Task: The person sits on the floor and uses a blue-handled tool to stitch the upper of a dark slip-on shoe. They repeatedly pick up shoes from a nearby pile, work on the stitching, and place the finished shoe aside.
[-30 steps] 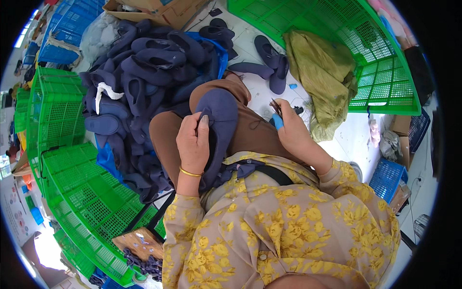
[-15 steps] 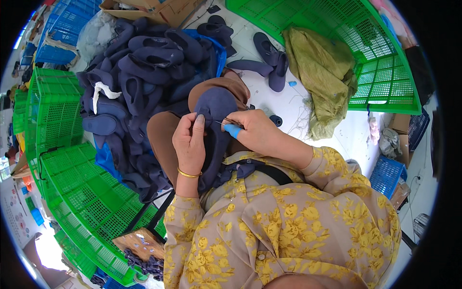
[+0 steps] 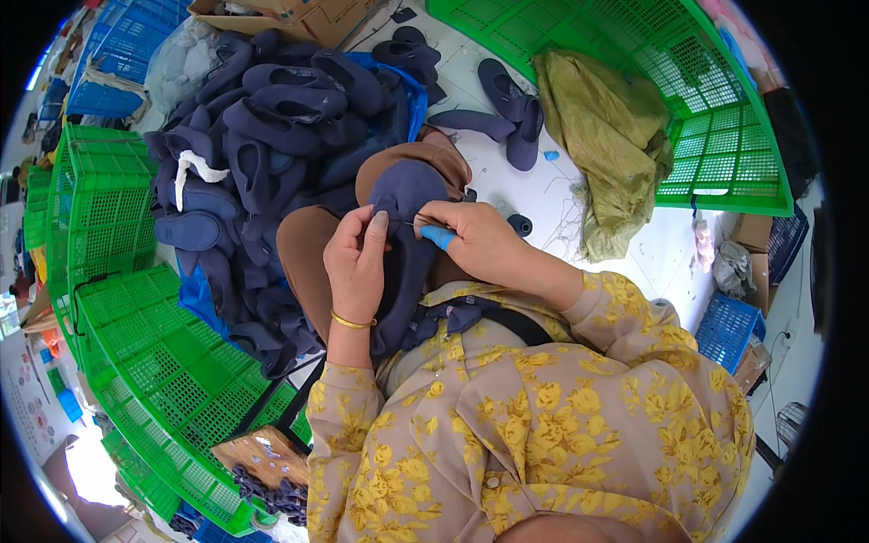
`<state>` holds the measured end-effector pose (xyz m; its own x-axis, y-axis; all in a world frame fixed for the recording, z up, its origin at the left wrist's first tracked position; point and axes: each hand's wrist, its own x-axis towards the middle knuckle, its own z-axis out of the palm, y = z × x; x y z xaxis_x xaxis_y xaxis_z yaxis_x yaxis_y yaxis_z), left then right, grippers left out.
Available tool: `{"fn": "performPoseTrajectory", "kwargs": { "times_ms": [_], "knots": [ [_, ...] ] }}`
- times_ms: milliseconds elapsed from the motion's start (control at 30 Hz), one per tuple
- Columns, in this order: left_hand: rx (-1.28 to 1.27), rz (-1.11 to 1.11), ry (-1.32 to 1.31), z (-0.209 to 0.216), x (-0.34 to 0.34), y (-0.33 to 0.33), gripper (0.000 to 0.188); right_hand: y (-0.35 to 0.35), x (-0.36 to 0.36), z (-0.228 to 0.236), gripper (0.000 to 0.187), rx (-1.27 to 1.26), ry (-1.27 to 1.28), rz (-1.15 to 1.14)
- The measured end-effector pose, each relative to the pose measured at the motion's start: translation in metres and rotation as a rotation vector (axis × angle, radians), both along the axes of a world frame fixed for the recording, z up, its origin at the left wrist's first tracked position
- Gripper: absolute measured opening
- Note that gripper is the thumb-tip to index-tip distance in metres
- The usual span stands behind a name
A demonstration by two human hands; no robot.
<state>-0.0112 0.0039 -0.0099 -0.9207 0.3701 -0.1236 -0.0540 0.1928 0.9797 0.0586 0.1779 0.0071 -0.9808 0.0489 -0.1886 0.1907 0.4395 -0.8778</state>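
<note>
Both hands now pinch the navy slipper [image 3: 403, 226] — right hand [image 3: 471, 240] has joined left hand [image 3: 358, 267].

Left hand [image 3: 358, 262] pinches a navy slipper [image 3: 405, 240] on the lap, gold bangle [image 3: 351, 321] at wrist. Right hand [image 3: 471, 240], just right of it, touches the slipper, blue cover on one fingertip [image 3: 438, 237]. Far left: navy slipper heap [image 3: 272, 118]. Green crates [image 3: 136, 362] near left and far right. Olive cloth [image 3: 611, 136] on floor.

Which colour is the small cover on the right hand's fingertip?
Bright blue: the small fingertip cover on the right hand, clearest in the head view.
</note>
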Motion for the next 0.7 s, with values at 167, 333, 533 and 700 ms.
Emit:
{"fn": "performPoseTrajectory", "kwargs": {
  "times_ms": [167,333,533,700],
  "knots": [
    [0.013,-0.019,-0.057,-0.001,-0.003,-0.002,0.020,-0.003,0.001,-0.005,0.016,-0.017,0.053,-0.029],
    [0.078,-0.039,-0.177,-0.004,-0.007,-0.002,0.018,-0.013,0.002,-0.012,0.031,-0.067,0.097,-0.123],
    [0.208,0.019,-0.313,-0.003,-0.004,0.000,0.016,-0.014,0.005,-0.010,0.017,-0.037,0.077,-0.094],
    [0.193,0.054,-0.335,-0.003,-0.002,0.000,0.015,-0.019,0.008,-0.009,0.031,0.038,0.083,-0.074]
  ]
}}
